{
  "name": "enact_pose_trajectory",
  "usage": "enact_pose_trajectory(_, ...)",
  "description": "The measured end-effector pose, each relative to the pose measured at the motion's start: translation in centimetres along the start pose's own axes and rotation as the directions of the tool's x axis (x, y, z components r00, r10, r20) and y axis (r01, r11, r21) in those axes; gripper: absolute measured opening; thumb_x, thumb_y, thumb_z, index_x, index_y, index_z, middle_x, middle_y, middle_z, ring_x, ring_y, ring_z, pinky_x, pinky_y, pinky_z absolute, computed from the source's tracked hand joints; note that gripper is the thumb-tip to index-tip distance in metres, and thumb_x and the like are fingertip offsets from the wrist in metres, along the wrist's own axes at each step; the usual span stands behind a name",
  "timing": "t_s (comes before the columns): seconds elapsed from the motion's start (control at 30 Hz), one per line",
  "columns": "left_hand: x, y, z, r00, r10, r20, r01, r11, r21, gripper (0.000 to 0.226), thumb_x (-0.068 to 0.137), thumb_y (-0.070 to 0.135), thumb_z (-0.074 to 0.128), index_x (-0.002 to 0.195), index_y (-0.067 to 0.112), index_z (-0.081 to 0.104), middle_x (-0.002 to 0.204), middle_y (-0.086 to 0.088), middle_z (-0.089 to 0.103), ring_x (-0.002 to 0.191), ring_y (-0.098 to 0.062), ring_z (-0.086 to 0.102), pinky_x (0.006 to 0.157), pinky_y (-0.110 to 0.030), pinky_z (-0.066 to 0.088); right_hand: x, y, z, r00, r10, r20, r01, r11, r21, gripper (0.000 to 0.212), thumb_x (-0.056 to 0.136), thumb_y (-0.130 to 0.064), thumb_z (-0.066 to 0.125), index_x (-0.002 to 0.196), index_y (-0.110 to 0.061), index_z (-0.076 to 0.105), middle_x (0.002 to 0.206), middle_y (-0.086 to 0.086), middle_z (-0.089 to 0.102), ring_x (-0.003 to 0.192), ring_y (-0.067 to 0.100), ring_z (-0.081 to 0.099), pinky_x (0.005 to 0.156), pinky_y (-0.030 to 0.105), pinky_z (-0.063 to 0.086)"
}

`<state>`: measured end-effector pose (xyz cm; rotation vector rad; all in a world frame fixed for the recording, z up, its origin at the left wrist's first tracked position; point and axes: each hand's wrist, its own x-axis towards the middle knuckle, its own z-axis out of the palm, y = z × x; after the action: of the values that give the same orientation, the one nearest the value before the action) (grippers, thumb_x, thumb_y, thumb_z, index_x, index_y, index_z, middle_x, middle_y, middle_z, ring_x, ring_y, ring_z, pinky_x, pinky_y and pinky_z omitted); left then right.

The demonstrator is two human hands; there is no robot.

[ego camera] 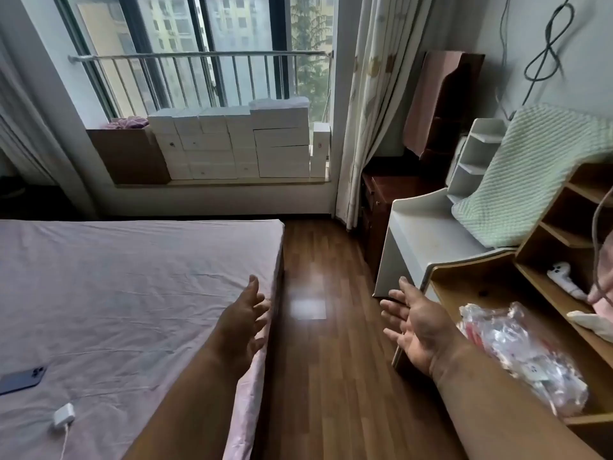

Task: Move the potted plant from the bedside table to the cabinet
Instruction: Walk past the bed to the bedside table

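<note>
Our fingers are spread apart on both sides, clamped on nothing. Left hand [243, 322] sits lower centre of the frame, palm turned inward, over the edge of the bed [132, 277]. Right hand [419, 330] sits lower right of centre, palm facing left, just beside the corner of the wooden desk [471, 277]. Both forearms run in from the bottom edge, the bare wood floor [318, 327] between them.

Potted plant: not in view anywhere, so we cannot say where it stands. No bedside table that we can identify either. A dark red-brown cabinet [381, 200] stands right of centre, below the curtain [374, 111]; possibly the target, we cannot tell.

Other stuff: phone [21, 380] and white charger [64, 415] on the bed at lower left, plastic bag [517, 346] on the desk at lower right, white boxes [238, 144] stacked on the window sill at upper centre.

Handling, our guess only: a pot would be rigid, bottom-heavy with soil, breakable if ceramic, maybe smooth-sided. We would take it with both palms around the pot wall, low down, never by stems or leaves, and keep it upright so soil stays in. Task looks barely started.
</note>
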<state>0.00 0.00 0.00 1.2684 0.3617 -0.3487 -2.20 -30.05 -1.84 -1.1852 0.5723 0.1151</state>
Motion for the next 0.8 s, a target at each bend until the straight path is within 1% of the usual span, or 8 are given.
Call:
enact_pose_trajectory(0.1,1.2,0.3,-1.8,1.0,-0.005,0.019,0.005,1.0,0.025,0.094,0.104,0.079,0.045,0.173,0.016,0.037,0.182,-0.003,0.035,0.17,-0.024,0.022,0.133,-0.061,0.017,0.5,0.8,1.8,0.999,-0.031,-0.025,0.031,0.999,-0.012,0.074,0.105,-0.06,0.058,0.159,-0.01,0.05,0.135,0.005,0.064,0.157,0.036,0.043,0.126,0.062,0.032)
enact_pose_trajectory(0.13,1.3,0.6,-2.2,0.999,-0.005,0.036,0.004,1.0,0.028,0.096,0.103,0.081,0.043,0.174,0.017,0.034,0.184,-0.001,0.032,0.171,-0.022,0.019,0.134,-0.061,0.014,0.7,1.1,2.4,0.999,-0.043,-0.024,0.043,0.999,-0.01,0.075,0.105,-0.06,0.059,0.159,-0.009,0.049,0.133,0.003,0.063,0.157,0.035,0.043,0.126,0.062,0.031)
enact_pose_trajectory(0.23,2.2,0.6,-3.2,0.998,-0.03,0.059,0.027,0.999,0.045,0.099,0.103,0.082,0.04,0.177,0.017,0.028,0.186,0.0,0.026,0.172,-0.023,0.016,0.135,-0.061,0.011,1.4,1.9,3.7,0.998,-0.047,-0.046,0.047,0.999,0.004,0.076,0.106,-0.06,0.058,0.161,-0.008,0.047,0.143,0.007,0.061,0.158,0.035,0.043,0.128,0.061,0.029)
enact_pose_trajectory(0.3,2.7,0.7,-3.4,0.998,-0.037,0.059,0.035,0.998,0.047,0.096,0.105,0.079,0.04,0.177,0.017,0.028,0.186,0.0,0.027,0.172,-0.022,0.016,0.135,-0.06,0.011,2.0,2.2,4.0,0.998,-0.043,-0.055,0.044,0.999,0.015,0.075,0.106,-0.06,0.057,0.159,-0.008,0.049,0.14,0.006,0.062,0.156,0.035,0.044,0.128,0.062,0.029)
enact_pose_trajectory(0.4,3.6,0.9,-3.1,0.996,-0.057,0.075,0.054,0.998,0.036,0.092,0.107,0.075,0.041,0.177,0.017,0.029,0.184,-0.001,0.03,0.171,-0.021,0.017,0.135,-0.06,0.011,2.7,1.9,4.1,0.997,-0.04,-0.066,0.043,0.999,0.032,0.072,0.106,-0.058,0.058,0.156,-0.007,0.052,0.133,0.006,0.067,0.141,0.032,0.055,0.125,0.064,0.035)
enact_pose_trajectory(0.43,4.1,0.8,-2.9,0.994,-0.065,0.083,0.062,0.997,0.038,0.091,0.108,0.074,0.041,0.177,0.017,0.028,0.184,-0.001,0.031,0.171,-0.021,0.017,0.136,-0.06,0.01,3.2,1.6,4.0,0.997,-0.038,-0.066,0.04,0.999,0.032,0.07,0.107,-0.057,0.058,0.155,-0.006,0.053,0.134,0.008,0.068,0.137,0.031,0.057,0.124,0.064,0.037)
enact_pose_trajectory(0.57,5.9,1.5,-1.0,0.993,-0.075,0.094,0.072,0.997,0.037,0.092,0.108,0.074,0.04,0.177,0.016,0.026,0.184,-0.001,0.031,0.171,-0.023,0.019,0.136,-0.06,0.011,5.2,0.3,3.1,0.996,-0.027,-0.081,0.029,0.999,0.026,0.069,0.109,-0.054,0.057,0.156,-0.005,0.052,0.153,0.017,0.063,0.15,0.038,0.052,0.123,0.063,0.04)
enact_pose_trajectory(0.8,13.6,3.2,3.5,0.992,-0.078,0.098,0.072,0.995,0.068,0.094,0.107,0.077,0.04,0.177,0.015,0.029,0.184,-0.003,0.032,0.171,-0.025,0.021,0.136,-0.061,0.011,12.3,-3.0,1.1,0.998,-0.016,-0.065,0.019,0.999,0.046,0.075,0.107,-0.057,0.058,0.159,-0.004,0.05,0.161,0.018,0.059,0.155,0.036,0.048,0.125,0.06,0.035)
